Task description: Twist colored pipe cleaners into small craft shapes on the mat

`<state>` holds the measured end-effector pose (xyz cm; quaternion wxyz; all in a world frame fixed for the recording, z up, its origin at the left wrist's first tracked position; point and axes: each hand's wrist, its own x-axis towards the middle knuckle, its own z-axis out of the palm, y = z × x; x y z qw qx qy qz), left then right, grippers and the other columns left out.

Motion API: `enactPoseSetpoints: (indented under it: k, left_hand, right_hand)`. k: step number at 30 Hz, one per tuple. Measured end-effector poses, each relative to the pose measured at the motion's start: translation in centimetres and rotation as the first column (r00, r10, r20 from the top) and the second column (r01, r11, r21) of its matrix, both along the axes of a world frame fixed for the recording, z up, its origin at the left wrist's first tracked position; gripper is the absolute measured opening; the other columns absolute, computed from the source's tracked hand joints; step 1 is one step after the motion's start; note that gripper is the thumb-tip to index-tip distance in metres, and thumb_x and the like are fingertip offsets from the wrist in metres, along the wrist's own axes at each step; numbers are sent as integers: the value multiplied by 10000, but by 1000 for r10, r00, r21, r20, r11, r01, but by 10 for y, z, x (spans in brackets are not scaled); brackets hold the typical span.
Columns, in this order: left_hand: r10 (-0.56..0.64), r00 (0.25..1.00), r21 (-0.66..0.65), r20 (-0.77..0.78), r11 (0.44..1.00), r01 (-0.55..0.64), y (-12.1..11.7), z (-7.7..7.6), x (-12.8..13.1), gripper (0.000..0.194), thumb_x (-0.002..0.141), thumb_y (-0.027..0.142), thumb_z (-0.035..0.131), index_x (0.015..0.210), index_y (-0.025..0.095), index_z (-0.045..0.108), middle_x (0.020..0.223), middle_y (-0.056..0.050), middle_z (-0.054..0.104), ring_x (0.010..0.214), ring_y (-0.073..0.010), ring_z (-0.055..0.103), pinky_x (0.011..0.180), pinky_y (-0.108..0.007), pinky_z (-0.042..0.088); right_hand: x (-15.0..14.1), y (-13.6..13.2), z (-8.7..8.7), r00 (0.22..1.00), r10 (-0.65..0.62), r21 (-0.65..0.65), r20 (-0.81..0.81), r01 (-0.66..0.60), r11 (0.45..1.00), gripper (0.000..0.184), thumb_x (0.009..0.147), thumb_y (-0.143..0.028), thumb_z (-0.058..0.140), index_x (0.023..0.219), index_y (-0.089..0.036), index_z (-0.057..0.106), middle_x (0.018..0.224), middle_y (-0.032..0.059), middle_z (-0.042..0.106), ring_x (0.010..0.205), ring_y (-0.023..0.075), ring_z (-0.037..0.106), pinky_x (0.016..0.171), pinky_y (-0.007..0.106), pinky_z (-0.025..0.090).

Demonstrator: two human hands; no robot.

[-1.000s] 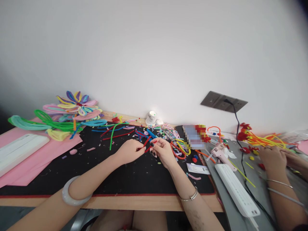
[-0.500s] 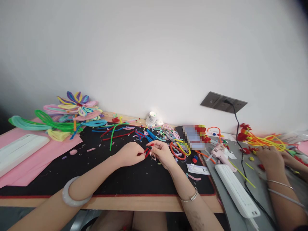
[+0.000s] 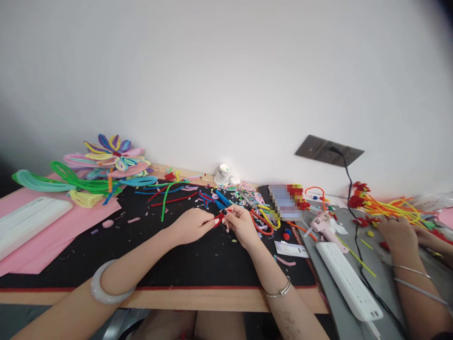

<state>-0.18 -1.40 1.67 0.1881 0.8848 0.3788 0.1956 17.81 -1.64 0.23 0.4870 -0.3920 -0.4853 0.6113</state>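
Between my two hands is a red pipe cleaner (image 3: 219,220), bent and folded, partly hidden by fingers. My left hand (image 3: 194,225) pinches its left end between thumb and forefinger. My right hand (image 3: 240,226), with dark nails, pinches the other end. Both hands are just above the black mat (image 3: 198,269). Right behind them lie bent blue pipe cleaners (image 3: 222,200). Straight red pipe cleaners (image 3: 173,199) and a green pipe cleaner (image 3: 164,205) rest to the left. An orange-red loop (image 3: 261,223) lies beside my right hand.
Pipe-cleaner flowers (image 3: 116,156) stand at the left by a white box-like device (image 3: 35,222) on pink paper (image 3: 88,222). A paper cup (image 3: 222,174) stands at the wall. Right are a glue gun (image 3: 323,226), a white power strip (image 3: 348,278), a black cord (image 3: 357,245) and another person's hands (image 3: 398,233).
Both hands have shifted slightly, and the red pipe cleaner between them now lies flatter, more stretched out to the right. My left fingers are straighter. The other person's hands have barely moved.
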Motion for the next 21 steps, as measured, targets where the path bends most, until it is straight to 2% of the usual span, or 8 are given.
enactPoseSetpoints:
  k: [3,8,13,21]
  left_hand:
    - [35,999,-34,33,999,-34,0,2,0,387,908,385,310,644,171,494,600,0,544,556,-129,479,538,-230,265]
    - [61,998,-75,27,995,-59,3,0,0,342,867,447,399,665,177,459,576,19,499,528,-128,454,505,-223,254]
    - [101,994,-32,51,994,-100,6,-3,-1,340,892,403,370,657,174,456,588,16,492,552,-124,458,521,-221,259]
    - [69,995,32,77,997,-71,7,-3,-1,364,909,375,349,644,164,482,591,11,502,572,-120,464,548,-223,276]
  right_hand:
    - [0,1,0,998,-46,-11,-43,45,999,178,706,-295,660,683,-165,540,549,-21,590,396,65,465,378,173,403]
    - [0,1,3,991,-90,-5,-96,90,996,178,716,-292,660,690,-167,535,576,-12,602,436,79,506,403,182,429]
    - [-1,-1,4,987,-73,27,-143,77,997,142,735,-259,650,705,-163,550,599,-3,616,466,86,537,424,184,445]
    - [-1,0,4,988,-105,60,-109,112,992,154,738,-286,644,710,-167,549,612,4,630,469,95,542,438,204,450]
